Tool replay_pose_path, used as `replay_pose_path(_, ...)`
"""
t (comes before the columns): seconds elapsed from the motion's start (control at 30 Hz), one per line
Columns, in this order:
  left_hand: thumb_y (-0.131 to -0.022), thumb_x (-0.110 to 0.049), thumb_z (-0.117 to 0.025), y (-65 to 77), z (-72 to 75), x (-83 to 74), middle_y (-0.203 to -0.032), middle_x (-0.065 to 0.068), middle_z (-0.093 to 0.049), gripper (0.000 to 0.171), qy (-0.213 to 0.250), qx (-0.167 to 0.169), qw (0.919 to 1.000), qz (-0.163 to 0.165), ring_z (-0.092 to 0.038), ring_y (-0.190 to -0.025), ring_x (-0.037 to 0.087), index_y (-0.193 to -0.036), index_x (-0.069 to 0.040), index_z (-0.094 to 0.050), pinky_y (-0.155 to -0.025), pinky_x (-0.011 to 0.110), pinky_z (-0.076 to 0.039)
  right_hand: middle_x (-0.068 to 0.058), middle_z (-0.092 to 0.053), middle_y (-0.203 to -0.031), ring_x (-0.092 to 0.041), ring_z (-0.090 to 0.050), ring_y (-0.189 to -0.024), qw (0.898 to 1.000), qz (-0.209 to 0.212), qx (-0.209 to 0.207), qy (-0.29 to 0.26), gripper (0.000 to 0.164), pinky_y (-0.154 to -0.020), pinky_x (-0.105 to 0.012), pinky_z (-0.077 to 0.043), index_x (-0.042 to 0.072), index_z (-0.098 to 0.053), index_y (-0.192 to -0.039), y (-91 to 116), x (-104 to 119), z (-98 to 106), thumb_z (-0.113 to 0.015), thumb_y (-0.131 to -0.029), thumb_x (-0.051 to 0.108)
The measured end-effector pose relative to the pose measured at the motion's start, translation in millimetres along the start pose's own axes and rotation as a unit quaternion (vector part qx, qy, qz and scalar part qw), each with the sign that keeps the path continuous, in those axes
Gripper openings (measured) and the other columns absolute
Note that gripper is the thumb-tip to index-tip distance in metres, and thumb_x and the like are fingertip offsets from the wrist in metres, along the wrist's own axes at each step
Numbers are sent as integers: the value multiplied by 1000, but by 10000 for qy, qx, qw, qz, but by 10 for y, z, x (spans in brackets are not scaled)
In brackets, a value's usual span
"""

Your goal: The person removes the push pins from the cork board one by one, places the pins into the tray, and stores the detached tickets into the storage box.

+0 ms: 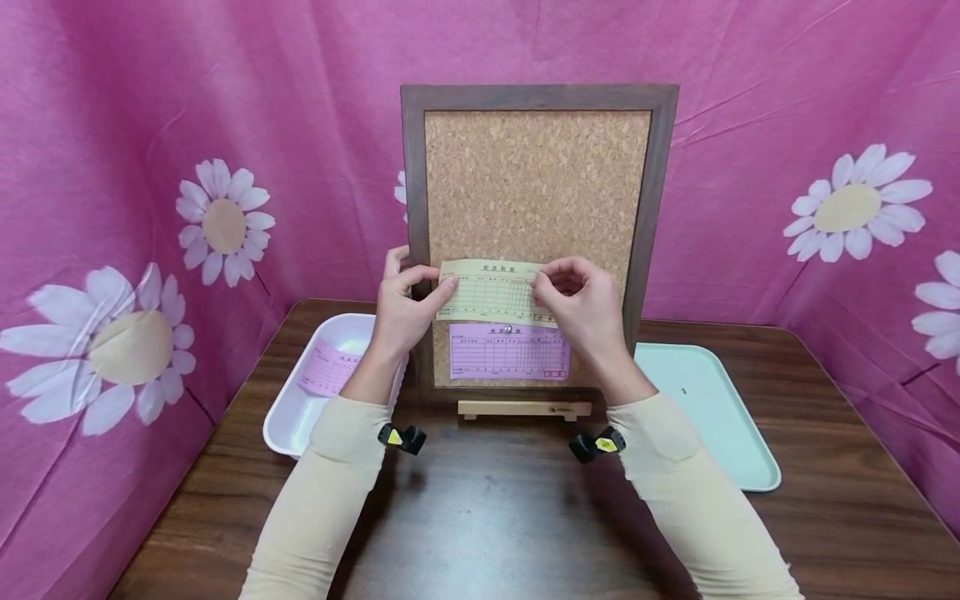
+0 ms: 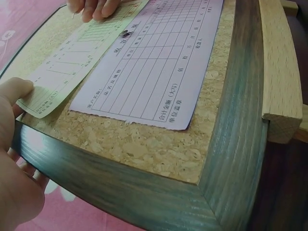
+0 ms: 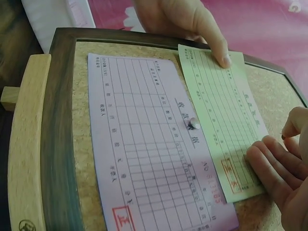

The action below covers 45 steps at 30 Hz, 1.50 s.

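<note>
A yellow receipt slip (image 1: pixel 483 293) lies across the lower part of a cork board (image 1: pixel 536 183), its lower edge close to the upper edge of a purple receipt slip (image 1: pixel 510 354). One round-headed push pin (image 3: pixel 194 123) fixes the purple slip near its top. My left hand (image 1: pixel 408 304) pinches the yellow slip's left end, thumb in front, other fingers around the board's frame (image 2: pixel 96 173). At the slip's right end, my right hand (image 1: pixel 588 304) presses with several fingers while thumb and forefinger pinch a small pin (image 3: pixel 283 137), mostly hidden.
A wooden stand (image 1: pixel 525 409) holds the board upright on the brown table (image 1: pixel 465 517). Left of it, a white basin (image 1: pixel 281 417) contains another purple slip (image 1: pixel 327 371). A mint tray (image 1: pixel 720 425) on the right bears a tiny dark item. Pink flowered cloth (image 1: pixel 300 125) hangs behind.
</note>
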State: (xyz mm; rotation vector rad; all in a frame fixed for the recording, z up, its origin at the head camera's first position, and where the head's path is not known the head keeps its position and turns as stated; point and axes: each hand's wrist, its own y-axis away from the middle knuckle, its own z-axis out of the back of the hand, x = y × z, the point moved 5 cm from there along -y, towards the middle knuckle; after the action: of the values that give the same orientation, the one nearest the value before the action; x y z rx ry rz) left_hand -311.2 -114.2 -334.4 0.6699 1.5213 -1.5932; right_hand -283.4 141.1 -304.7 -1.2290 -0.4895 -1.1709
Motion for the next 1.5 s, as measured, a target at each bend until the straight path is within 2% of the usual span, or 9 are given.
replay_pose_path(0.2,-89,-13,-84,20,29,-2,-147,16,-49,22,-23,-46,10000,-63,-44,-134,23,-97,7,-78,-91,27,-42,-16,-78,-92,-4,-67,-75,9999,79,-50,93,12,-72,-13,-55,-1,-76,-102,31,-31,67,-74,-96,10)
replay_pose_path(0.33,-91,-12,-82,37,55,7,-147,16,-48,21,26,-73,9999,-98,-45,-130,18,-97,8,-78,-83,22,-44,-19,-79,-92,1,-67,-74,9996,188,-155,135,12,-72,-11,-55,-2,-76,-101,45,-43,122,-75,-96,9)
replay_pose_path(0.7,-90,-9,-83,53,152,21,-141,9,-49,22,186,-183,9996,-111,-46,-130,14,-96,11,-75,-92,29,-44,-24,-79,-91,8,-68,-72,9993,320,-168,102,13,-70,-11,-56,-5,-75,-100,64,-95,253,-72,-97,7)
replay_pose_path(0.9,-91,0,-79,49,221,23,-140,11,-48,20,447,-200,9984,-288,-51,-127,11,-94,17,-71,-92,18,-50,-27,-79,-91,9,-69,-71,9987,418,-276,8,11,-70,-10,-57,-8,-74,-99,79,-133,348,-70,-97,3)
replay_pose_path(1.03,-91,2,-79,52,266,23,-138,12,-50,18,455,-208,9982,-334,-60,-115,7,-94,18,-72,-87,13,-54,-29,-78,-91,9,-70,-71,9980,524,-323,-151,9,-69,-11,-58,-8,-73,-98,91,-152,407,-69,-97,-1)
replay_pose_path(1.17,-91,2,-79,57,310,13,-133,6,-53,16,416,-232,9982,-355,-65,-100,3,-95,17,-73,-85,14,-56,-30,-78,-91,8,-71,-72,9972,641,-342,-185,8,-68,-11,-58,-8,-73,-98,103,-159,470,-68,-97,-1)
replay_pose_path(1.37,-92,3,-76,58,363,7,-123,-5,-55,15,459,-290,9978,-377,-65,-87,1,-95,18,-72,-82,15,-57,-29,-78,-92,6,-72,-74,9965,720,-405,-133,10,-69,-11,-57,-7,-75,-99,126,-177,580,-69,-96,1)
replay_pose_path(1.43,-92,3,-76,61,379,15,-119,-7,-56,16,443,-318,9979,-360,-64,-82,1,-95,18,-72,-78,15,-56,-24,-79,-90,6,-72,-73,9964,722,-436,-127,10,-68,-11,-57,-7,-75,-98,131,-193,614,-70,-95,1)
replay_pose_path(1.5,-93,2,-76,66,398,27,-114,-9,-58,16,408,-354,9980,-331,-62,-78,0,-96,18,-72,-75,14,-54,-13,-81,-87,6,-72,-73,9963,714,-464,-131,9,-68,-11,-57,-7,-75,-98,133,-212,646,-70,-95,-1)
